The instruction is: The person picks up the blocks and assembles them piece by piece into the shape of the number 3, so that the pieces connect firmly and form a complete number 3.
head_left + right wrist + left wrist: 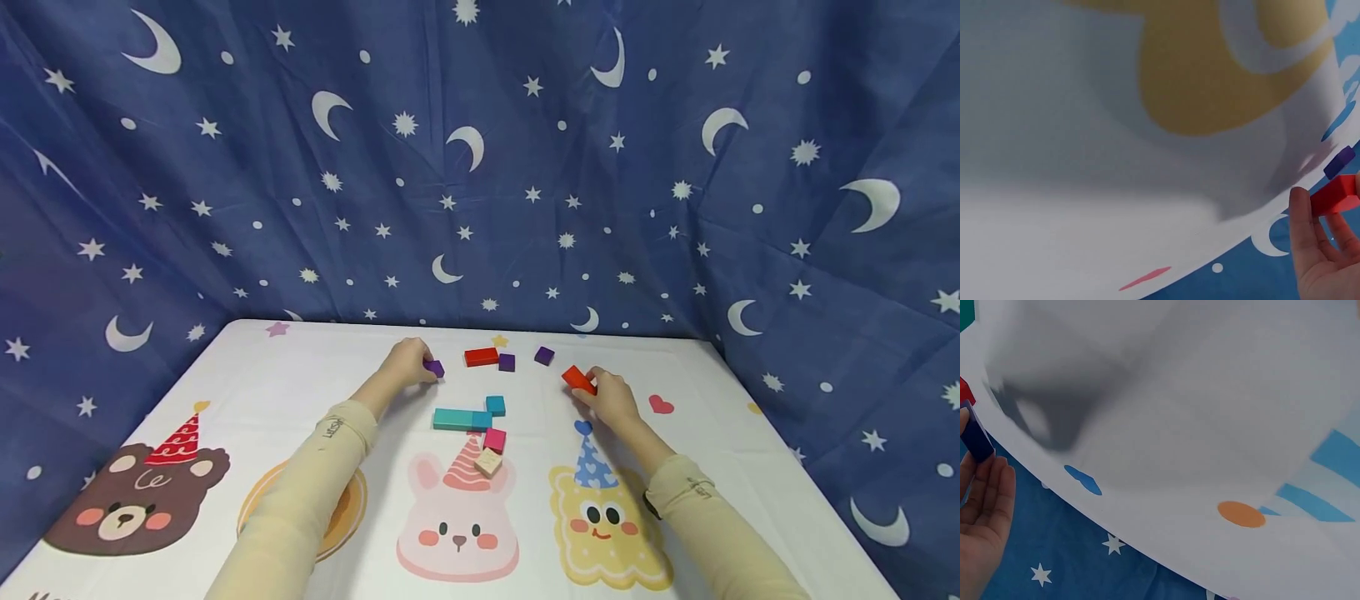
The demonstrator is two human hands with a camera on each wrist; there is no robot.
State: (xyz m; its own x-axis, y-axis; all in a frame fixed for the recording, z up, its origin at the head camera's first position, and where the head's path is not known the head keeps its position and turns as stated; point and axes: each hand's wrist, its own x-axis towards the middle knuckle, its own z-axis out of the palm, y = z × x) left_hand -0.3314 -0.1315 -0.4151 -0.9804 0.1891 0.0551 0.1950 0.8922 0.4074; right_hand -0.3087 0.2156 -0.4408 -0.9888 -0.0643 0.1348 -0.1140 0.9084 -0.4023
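I have the left hand (407, 363) pinching a small purple block (435, 367); right of it on the white table (315, 367) lies a red rectangular block (482, 357), long axis crosswise, farther from the right hand (613, 400), which grips another red oblong block (575, 378).

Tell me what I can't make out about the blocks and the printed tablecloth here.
- Head view: part of the purple block, covered by the left hand.
- Head view: the marking on the beige block, too small to read.
- Head view: the middle of the round orange print, behind the left sleeve.
- Right wrist view: one end of the red block in the right hand, cut off by the right edge.
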